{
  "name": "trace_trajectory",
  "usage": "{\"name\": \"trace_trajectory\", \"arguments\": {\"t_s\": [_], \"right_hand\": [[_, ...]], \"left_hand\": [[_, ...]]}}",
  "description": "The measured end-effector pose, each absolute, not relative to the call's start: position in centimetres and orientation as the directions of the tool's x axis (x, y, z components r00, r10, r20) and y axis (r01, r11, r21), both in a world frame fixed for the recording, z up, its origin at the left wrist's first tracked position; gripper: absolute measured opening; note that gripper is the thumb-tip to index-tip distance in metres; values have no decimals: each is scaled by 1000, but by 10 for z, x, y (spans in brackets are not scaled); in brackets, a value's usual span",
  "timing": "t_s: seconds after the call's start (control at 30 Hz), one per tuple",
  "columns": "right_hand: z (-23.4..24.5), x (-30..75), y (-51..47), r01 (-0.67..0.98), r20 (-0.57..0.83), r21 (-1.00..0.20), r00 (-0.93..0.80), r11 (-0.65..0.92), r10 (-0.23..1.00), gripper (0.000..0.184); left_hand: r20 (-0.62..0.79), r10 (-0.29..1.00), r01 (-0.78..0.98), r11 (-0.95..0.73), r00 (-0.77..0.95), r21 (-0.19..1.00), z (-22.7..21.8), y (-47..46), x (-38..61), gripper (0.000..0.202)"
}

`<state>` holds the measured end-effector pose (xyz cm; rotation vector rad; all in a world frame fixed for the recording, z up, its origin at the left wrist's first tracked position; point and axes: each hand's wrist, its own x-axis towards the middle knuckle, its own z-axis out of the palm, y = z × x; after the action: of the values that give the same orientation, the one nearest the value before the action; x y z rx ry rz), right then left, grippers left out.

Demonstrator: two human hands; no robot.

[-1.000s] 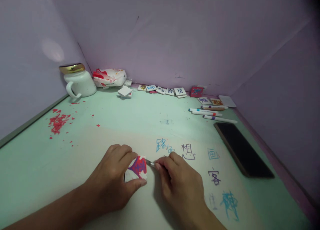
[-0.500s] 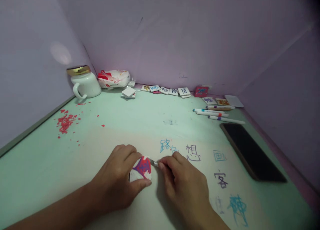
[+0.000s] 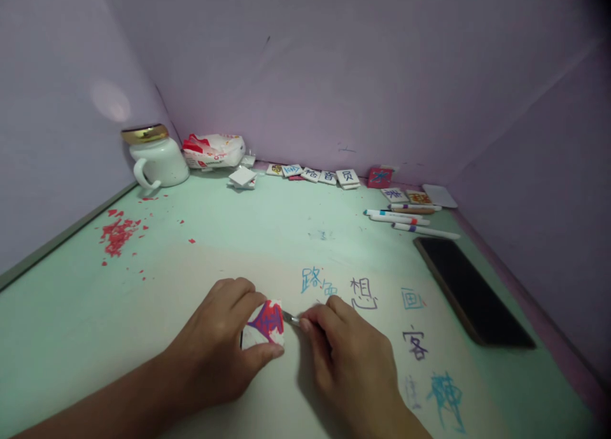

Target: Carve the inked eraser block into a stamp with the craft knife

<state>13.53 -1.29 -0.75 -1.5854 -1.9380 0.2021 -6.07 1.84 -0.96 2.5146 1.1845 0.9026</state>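
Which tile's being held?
The white tile coloured red and purple, gripped in the left hand; the other tiles lie near the back wall.

between the left fingers (image 3: 248, 297) sits a tile (image 3: 267, 324), with a blade (image 3: 291, 319) running from the right fingers (image 3: 316, 314) to the tile's right edge. on the table (image 3: 267, 226) beyond the left fingers, leftward, lie scraps (image 3: 118, 236), and farther back stands a mug (image 3: 165, 163) with a packet (image 3: 217, 151) just to its right, while straight beyond both sets of fingers a row of tiles (image 3: 328, 177) lies along the foot of the wall (image 3: 305, 83). rightward beyond the right fingers lie several pens (image 3: 400, 220), with more tiles (image 3: 394, 195) behind them, and, nearer, a phone (image 3: 470, 292).
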Motion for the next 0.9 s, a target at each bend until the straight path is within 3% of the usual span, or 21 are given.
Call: {"name": "trace_trajectory", "arguments": {"t_s": [0.4,0.57,0.73,0.9], "right_hand": [[-7,139,-16,826,345,-490,-108,277,932,25],[-1,151,-16,725,159,-653,-151,219,976,23],[8,154,-11,478,-64,-877,-34,-40,997,27],[15,148,-7,317,-260,-915,7,-249,966,22]], "left_hand": [[444,751,627,-656,489,420,-10,20,-61,27],[438,756,619,-652,487,437,-11,19,-63,26],[443,740,604,-671,506,430,-11,21,-63,25],[534,657,551,-747,532,371,-5,22,-61,19]]}}
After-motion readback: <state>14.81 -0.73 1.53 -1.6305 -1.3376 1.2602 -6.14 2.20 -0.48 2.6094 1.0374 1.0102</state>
